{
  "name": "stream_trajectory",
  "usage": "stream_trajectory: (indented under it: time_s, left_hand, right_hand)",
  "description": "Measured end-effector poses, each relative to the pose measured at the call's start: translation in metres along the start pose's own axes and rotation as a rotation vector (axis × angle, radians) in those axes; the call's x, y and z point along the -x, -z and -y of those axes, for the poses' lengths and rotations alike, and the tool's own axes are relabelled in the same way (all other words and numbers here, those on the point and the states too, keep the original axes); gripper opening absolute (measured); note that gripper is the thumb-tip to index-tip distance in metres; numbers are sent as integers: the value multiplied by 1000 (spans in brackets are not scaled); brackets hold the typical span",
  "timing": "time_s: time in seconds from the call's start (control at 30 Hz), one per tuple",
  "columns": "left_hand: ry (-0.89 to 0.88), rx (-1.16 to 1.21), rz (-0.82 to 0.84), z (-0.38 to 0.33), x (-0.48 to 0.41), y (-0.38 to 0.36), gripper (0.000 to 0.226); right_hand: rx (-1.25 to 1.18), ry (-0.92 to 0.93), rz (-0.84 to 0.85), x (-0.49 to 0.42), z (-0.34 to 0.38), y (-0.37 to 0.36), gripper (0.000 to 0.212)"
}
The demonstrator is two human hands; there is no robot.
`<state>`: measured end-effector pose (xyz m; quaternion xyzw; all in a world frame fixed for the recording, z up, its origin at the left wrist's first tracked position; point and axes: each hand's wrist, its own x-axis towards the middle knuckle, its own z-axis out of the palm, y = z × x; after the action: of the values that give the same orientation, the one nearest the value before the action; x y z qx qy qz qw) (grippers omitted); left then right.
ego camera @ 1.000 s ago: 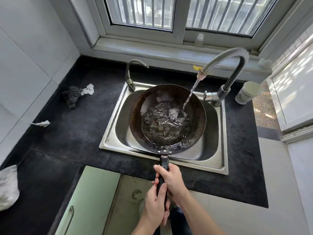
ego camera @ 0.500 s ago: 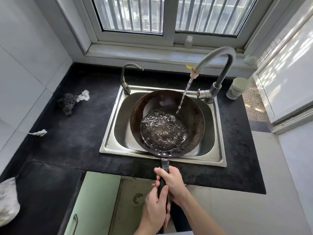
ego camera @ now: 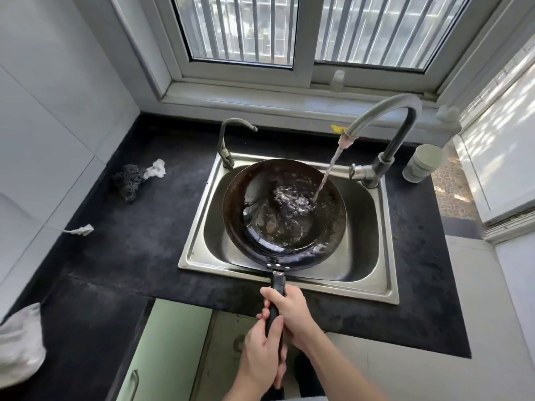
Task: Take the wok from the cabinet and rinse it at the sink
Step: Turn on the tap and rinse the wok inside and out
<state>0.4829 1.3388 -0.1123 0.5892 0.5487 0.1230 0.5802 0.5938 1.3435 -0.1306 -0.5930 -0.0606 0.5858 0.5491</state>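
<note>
- Black stone countertop (ego camera: 139, 250) ran beneath a barred window (ego camera: 304, 27), with white tiled wall on the left side.
- Set into that countertop was a steel sink (ego camera: 362, 250), rectangular, with a bright rim.
- The wok (ego camera: 285, 215) was held over the sink basin, dark and round, with its long black handle (ego camera: 276, 296) reaching out past the near rim of the sink.
- The tall curved faucet (ego camera: 385, 111) at the back right was running, and its stream of water (ego camera: 328, 172) fell slantwise into the right part of the wok, where a pool churned and glittered.
- A smaller tap (ego camera: 228, 140) stood at the back left corner of the sink, dry.
- The right hand (ego camera: 289, 311) was wrapped around the handle nearer the wok, fingers curled tight over it.
- The left hand (ego camera: 262, 354) was closed on the same handle just behind the right one, thumb lying along the top.
- A dark scouring pad (ego camera: 128, 180) with a bit of white stuck to it lay on the countertop left of the sink, well apart from it.
- A pale cup (ego camera: 422, 163) stood right of the faucet base.
- A crumpled whitish cloth (ego camera: 20, 342) sat at the far left edge.
- A green cabinet door (ego camera: 170, 348) showed below the countertop.
</note>
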Motion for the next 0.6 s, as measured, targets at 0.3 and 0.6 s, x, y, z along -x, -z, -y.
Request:
stream_trajectory:
  time_s: [0.3,0.6]
  left_hand:
    - [44,12,70,13,15,-6,28]
    - [46,3,64,7,4,-19,28]
  right_hand:
    - [53,7,-65,14,-19,6,16]
    - [29,17,-40,6,-9,22,13]
